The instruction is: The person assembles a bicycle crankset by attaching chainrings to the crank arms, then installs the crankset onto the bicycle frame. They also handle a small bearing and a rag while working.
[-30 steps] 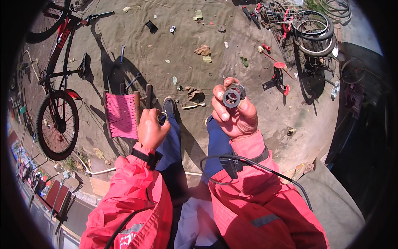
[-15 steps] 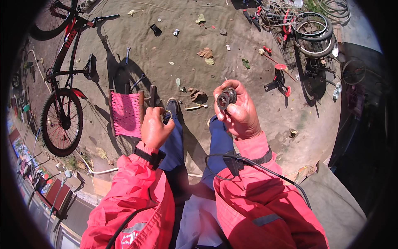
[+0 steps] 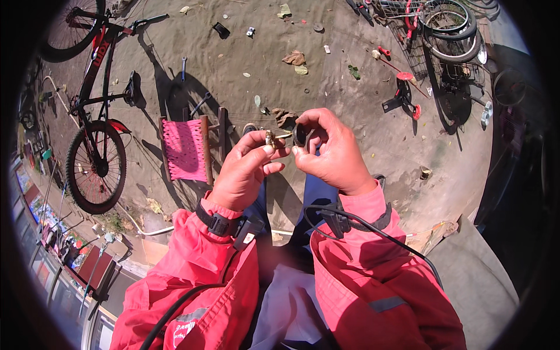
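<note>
My left hand [image 3: 240, 176] pinches a small gold-coloured metal ring-like part [image 3: 270, 139] between thumb and fingertips. Close beside it, my right hand [image 3: 339, 156] grips a dark round metal part [image 3: 300, 135], which shows nearly edge-on. A narrow gap separates the two parts. Both hands are raised over my legs, in front of the ground. Fingers cover much of each part, so their exact kind cannot be told.
At left stands a low stool [image 3: 185, 150] with a pink woven seat, two wrenches [image 3: 184, 69] near it. A black and red bicycle [image 3: 95, 156] is farther left. Loose wheels [image 3: 452, 44] lie at far right, near a black-and-red bike part [image 3: 403, 96]. Dry leaves [image 3: 294, 58] dot the ground.
My left hand has moved right and up, bringing the ring-like part near my right hand. My right hand has turned its dark round part from face-on to edge-on.
</note>
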Action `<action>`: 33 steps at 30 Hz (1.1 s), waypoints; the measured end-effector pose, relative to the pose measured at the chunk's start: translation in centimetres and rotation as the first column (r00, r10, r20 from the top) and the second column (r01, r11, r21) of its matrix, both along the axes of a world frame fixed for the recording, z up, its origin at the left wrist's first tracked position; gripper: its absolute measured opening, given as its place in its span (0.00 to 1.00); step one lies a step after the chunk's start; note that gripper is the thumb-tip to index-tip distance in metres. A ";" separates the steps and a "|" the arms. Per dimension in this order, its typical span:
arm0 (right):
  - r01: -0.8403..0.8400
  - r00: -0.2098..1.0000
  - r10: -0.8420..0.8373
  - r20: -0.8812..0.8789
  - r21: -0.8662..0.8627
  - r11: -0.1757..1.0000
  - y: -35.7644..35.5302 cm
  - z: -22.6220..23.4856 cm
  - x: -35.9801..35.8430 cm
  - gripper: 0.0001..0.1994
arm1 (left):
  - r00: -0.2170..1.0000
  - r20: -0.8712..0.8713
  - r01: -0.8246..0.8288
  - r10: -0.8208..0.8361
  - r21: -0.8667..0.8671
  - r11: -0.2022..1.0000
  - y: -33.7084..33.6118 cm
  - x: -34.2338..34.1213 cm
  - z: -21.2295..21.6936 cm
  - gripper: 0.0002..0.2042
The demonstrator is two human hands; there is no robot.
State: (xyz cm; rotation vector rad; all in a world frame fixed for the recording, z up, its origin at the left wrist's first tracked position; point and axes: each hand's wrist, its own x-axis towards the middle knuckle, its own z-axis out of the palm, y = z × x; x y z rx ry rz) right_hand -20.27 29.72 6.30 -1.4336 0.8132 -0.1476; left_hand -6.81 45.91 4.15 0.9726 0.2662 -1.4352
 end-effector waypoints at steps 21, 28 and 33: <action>-0.179 0.971 0.068 -0.230 -0.508 0.843 -1.0 -0.2 -1.1 0.21 | 0.994 -0.095 0.046 -0.050 -0.048 0.998 -1.4 -1.1 0.4 0.13; -0.194 0.967 0.074 -0.245 -0.511 0.837 -1.5 -0.2 -1.2 0.22 | 0.993 -0.105 0.042 -0.046 -0.045 0.998 -1.6 -1.0 0.3 0.13; -0.189 0.968 0.067 -0.244 -0.519 0.834 -1.1 -0.1 -1.4 0.22 | 0.994 -0.103 0.043 -0.048 -0.047 0.998 -1.1 -1.2 0.4 0.14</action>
